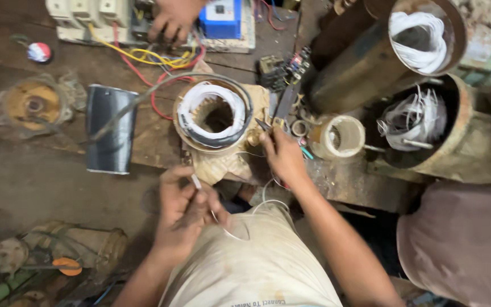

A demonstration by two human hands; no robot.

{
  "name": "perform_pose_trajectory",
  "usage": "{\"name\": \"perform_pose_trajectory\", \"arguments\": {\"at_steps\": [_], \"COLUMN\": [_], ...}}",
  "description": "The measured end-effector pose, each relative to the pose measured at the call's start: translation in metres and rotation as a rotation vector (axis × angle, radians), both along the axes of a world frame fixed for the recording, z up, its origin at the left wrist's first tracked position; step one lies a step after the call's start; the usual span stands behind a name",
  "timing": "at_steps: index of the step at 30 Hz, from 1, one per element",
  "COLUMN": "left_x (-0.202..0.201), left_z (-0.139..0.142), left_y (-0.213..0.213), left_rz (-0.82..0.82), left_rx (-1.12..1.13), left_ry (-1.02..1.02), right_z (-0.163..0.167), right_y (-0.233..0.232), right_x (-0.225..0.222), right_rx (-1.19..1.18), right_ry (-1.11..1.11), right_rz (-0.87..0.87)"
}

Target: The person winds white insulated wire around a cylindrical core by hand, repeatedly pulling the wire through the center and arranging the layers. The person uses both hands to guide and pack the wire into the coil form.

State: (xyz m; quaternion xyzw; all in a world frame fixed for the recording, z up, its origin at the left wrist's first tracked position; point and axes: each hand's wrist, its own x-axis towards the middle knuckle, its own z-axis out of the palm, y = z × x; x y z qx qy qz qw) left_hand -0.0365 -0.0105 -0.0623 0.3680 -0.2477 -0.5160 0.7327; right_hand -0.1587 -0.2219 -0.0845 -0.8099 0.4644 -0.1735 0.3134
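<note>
Two hands, one thin white lead

Two bare hands work below a motor stator [216, 116] that sits upright on the dark wooden worktop [46, 176], its bore facing the camera and white winding wire coiled round the rim. The left hand [184, 210] is held low, close to the person's body, with its fingers [191, 185] pinched narrow on a short white sleeve or wire end [196, 182]; a thin white wire [268, 196] loops from there up toward the stator. The right hand [282, 156] lies palm down at the stator's right edge, fingers curled against a small metal tool [263, 124] there; whether it grips the tool or only rests on it cannot be told.

The stator lies above and slightly right of the left hand, its axis pointing up at the lens, and the right hand is clearly the nearer, touching or almost touching its side. The pinched wire end runs roughly up-left to down-right.

Another person's hand [173, 21] rests on a switch board with coloured wires [160, 59] at the far edge. Two larger rusty housings [467, 136] stand to the right.
</note>
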Motion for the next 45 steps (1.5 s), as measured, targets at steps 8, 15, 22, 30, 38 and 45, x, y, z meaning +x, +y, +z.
{"name": "perform_pose_trajectory", "arguments": {"at_steps": [8, 15, 22, 30, 38, 45], "left_x": [-0.002, 0.002, -0.003, -0.026, -0.019, -0.021], "left_z": [0.016, 0.024, 0.037, 0.054, 0.044, 0.036], "left_y": [-0.016, -0.034, -0.066, -0.087, -0.093, -0.068], "left_rz": [-0.100, -0.182, -0.097, -0.001, -0.063, -0.210], "left_rx": [0.229, 0.250, 0.404, 0.395, 0.319, 0.132], "left_ry": [-0.435, -0.336, -0.459, -0.964, -0.886, -0.882], "right_z": [-0.015, 0.000, 0.035, 0.037, -0.017, -0.022], "right_y": [-0.002, 0.007, 0.067, 0.068, 0.046, -0.001], "right_x": [0.027, -0.031, -0.124, -0.147, -0.170, -0.123], "right_rx": [0.266, 1.334, 0.137, 0.168, 0.526, -0.219], "right_ry": [-0.179, -0.751, -0.218, -0.040, 0.050, 0.652], "right_rz": [-0.246, -0.248, 0.270, 0.144, -0.059, 0.037]}}
